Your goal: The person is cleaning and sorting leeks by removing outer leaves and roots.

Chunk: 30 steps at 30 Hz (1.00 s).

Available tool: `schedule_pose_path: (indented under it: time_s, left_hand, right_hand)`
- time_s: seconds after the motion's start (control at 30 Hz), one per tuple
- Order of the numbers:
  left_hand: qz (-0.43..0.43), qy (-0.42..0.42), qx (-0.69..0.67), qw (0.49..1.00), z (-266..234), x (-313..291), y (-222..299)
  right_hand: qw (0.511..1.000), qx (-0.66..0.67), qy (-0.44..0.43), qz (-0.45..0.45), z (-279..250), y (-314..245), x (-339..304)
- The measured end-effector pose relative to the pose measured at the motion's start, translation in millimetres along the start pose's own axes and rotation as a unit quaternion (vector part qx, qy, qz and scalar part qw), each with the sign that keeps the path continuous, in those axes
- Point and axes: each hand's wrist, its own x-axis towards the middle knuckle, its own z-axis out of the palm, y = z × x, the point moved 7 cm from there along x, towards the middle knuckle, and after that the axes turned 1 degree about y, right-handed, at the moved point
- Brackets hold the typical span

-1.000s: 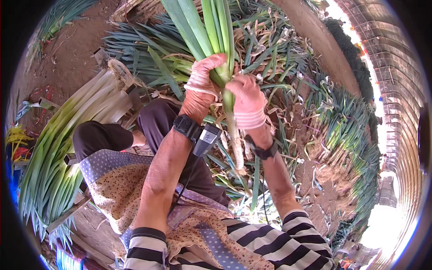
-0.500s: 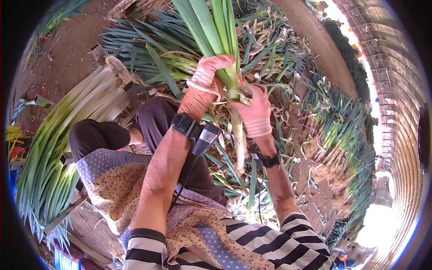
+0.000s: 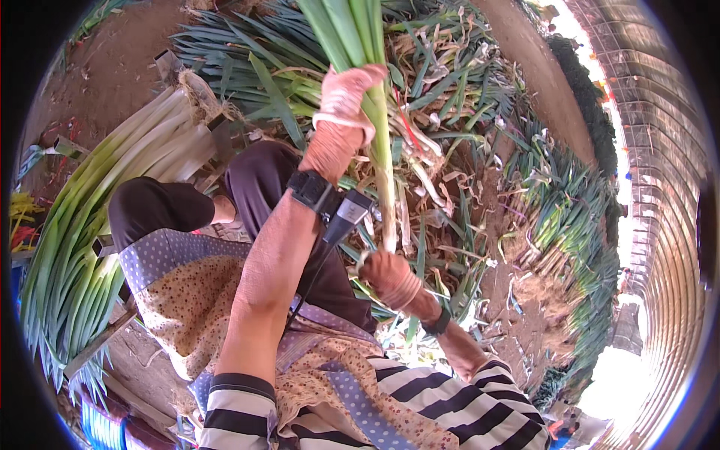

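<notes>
My left hand (image 3: 351, 97), in a pale glove, is closed around the upper stalk of a large green onion (image 3: 383, 172). Its broad green leaves reach up past the top edge, and its pale shank hangs down, smooth and whitish. At the lower end of the shank is my right hand (image 3: 391, 281), gloved and closed in a fist. Whatever its fingers hold is hidden from this side. Both wrists carry dark straps, and a small black box (image 3: 349, 215) sits on the left one.
On the left, a bundle of cleaned green onions (image 3: 120, 161) lies across a metal frame (image 3: 101, 345). Uncleaned green onions (image 3: 247, 71) are piled ahead, with peeled dry skins (image 3: 442, 187) around them. Another row of green onions (image 3: 577, 217) lies at right, near the ribbed greenhouse wall (image 3: 664, 180).
My right hand has moved down from the middle of the green onion to its lower end and closed. The loose dry skin is gone from the shank. My left hand has risen slightly.
</notes>
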Motion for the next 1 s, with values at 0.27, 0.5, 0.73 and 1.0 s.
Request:
schedule_pose_path:
  time_s: [0.27,0.5,0.73,1.0]
  left_hand:
    - [0.042,0.007,-0.064,0.997,0.4,-8.8,27.8]
    - [-0.035,-0.08,-0.108,0.99,16.7,-9.7,6.0]
    - [-0.106,-0.201,-0.03,0.973,33.3,-23.7,3.5]
    - [-0.079,-0.207,-0.032,0.974,36.5,-22.9,-7.8]
  right_hand:
    - [0.949,0.036,0.112,0.291,-3.9,70.1,-82.3]
    - [0.859,0.217,0.227,0.405,-45.9,106.4,7.2]
    - [0.497,0.838,-0.033,0.223,-25.0,61.3,15.3]
    - [0.831,0.409,0.331,0.18,-144.0,94.7,70.6]
